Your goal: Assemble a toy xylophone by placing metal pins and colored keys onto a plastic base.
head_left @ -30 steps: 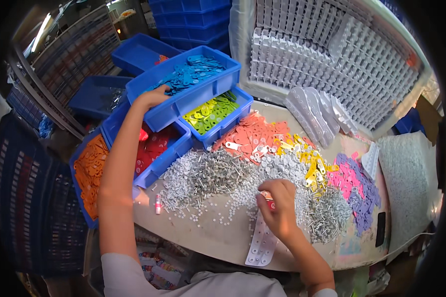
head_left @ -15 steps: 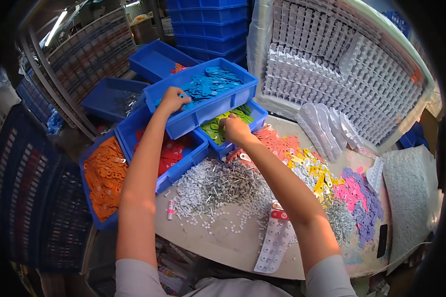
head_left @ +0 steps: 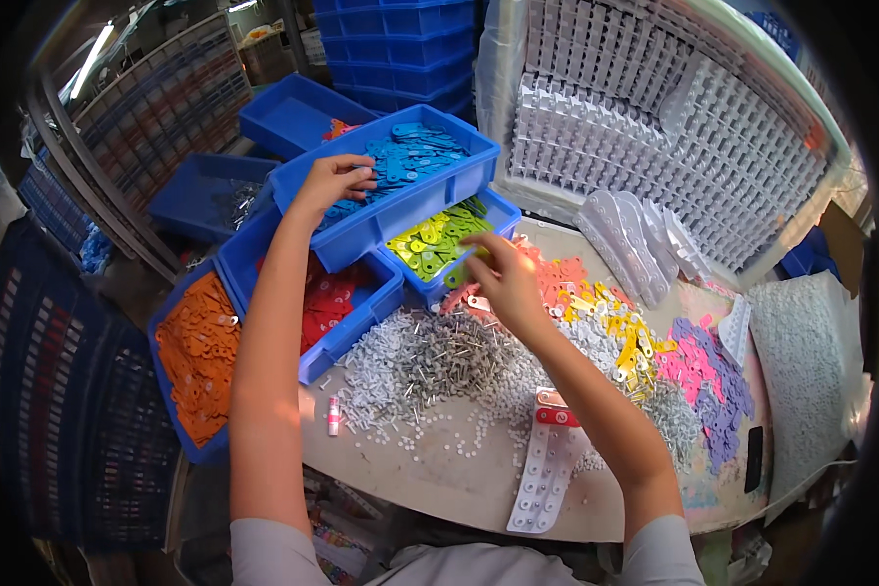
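Green tab [head_left: 455, 276] at right fingertips [head_left: 476, 239]

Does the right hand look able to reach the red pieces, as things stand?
Probably yes: the left forearm hides some red pieces, but others lie uncovered on the side toward the right hand.

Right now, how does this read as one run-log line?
left hand: at blue pieces, upper bin | right hand: near green pieces, lower bin | white strip: on table, red piece across it
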`<state>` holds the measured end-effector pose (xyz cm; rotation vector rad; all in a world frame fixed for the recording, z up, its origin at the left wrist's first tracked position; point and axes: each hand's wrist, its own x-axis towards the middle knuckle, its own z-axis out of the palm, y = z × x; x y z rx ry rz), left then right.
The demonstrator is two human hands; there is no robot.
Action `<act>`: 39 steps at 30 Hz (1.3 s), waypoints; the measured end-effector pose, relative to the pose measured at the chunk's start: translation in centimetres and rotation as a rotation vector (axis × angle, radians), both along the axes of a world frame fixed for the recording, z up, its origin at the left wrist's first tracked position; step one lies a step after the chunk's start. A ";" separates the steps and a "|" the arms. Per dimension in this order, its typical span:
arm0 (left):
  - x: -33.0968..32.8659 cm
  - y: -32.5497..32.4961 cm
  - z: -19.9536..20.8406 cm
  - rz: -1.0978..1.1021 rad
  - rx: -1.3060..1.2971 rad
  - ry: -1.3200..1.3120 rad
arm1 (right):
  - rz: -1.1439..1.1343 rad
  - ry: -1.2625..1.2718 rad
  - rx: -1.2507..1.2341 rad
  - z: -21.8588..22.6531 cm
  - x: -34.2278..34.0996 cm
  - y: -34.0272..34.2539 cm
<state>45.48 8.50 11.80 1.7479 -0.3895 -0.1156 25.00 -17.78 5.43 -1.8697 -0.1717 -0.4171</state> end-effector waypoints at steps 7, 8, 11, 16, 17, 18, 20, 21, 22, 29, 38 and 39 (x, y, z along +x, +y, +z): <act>0.4 0.0 -1.1 0.017 -0.031 -0.083 | -0.042 0.317 0.296 0.3 -15.7 -7.7; 0.5 -0.1 -1.1 0.016 -0.005 -0.102 | -0.114 0.331 0.265 -0.1 -17.4 -8.4; 0.2 -0.2 -1.1 -0.013 0.053 -0.129 | -0.295 0.199 -0.039 -0.1 -21.6 -9.4; -2.6 -1.1 1.1 0.102 -0.152 -0.043 | -0.344 0.216 -0.321 0.8 -25.8 -8.8; -4.9 -1.8 2.1 0.089 -0.201 -0.032 | -0.367 0.244 -0.318 0.6 -26.2 -8.5; -7.6 -2.5 2.8 0.075 -0.194 -0.013 | -0.338 0.212 -0.400 0.6 -26.5 -8.1; -12.9 -5.5 2.4 -0.139 -0.176 0.018 | -0.300 0.234 -0.450 -0.4 -27.2 -7.3; -15.7 -7.3 0.9 -0.210 -0.200 0.054 | -0.316 0.250 -0.449 -1.1 -27.5 -7.0; -18.9 -8.4 0.4 -0.243 -0.148 0.089 | -0.295 0.212 -0.492 -1.6 -27.5 -6.6; -31.6 -11.8 -8.3 -0.484 0.165 0.306 | -0.235 0.223 -0.617 -4.0 -27.9 -5.6; -34.1 -15.2 -11.3 -0.483 0.309 -0.222 | -0.465 0.296 -0.601 -5.9 -29.0 -4.6; -34.2 -15.6 -11.3 -0.519 0.354 -0.211 | -0.513 0.310 -0.612 -6.1 -29.2 -4.5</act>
